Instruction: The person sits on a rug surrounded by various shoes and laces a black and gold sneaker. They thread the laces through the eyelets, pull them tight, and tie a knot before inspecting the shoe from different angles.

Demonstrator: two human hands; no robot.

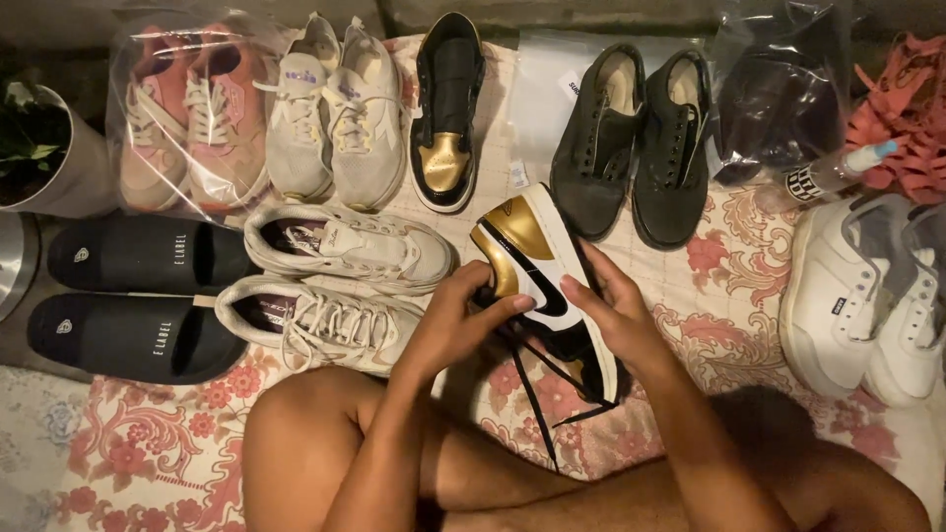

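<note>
Frame centre: left hand and right hand both grasp the black, white and gold sneaker, raised off the floral cloth. Lacing appears underway; black laces dangle loose. Next, threading demands fingertip precision. Matching sneaker lies upper centre.

A sneaker sits between the left hand and right hand, above the cloth. Its mate lies behind. Slippers lie far left, a bagged pair behind them, low shoes right of the mate.
</note>
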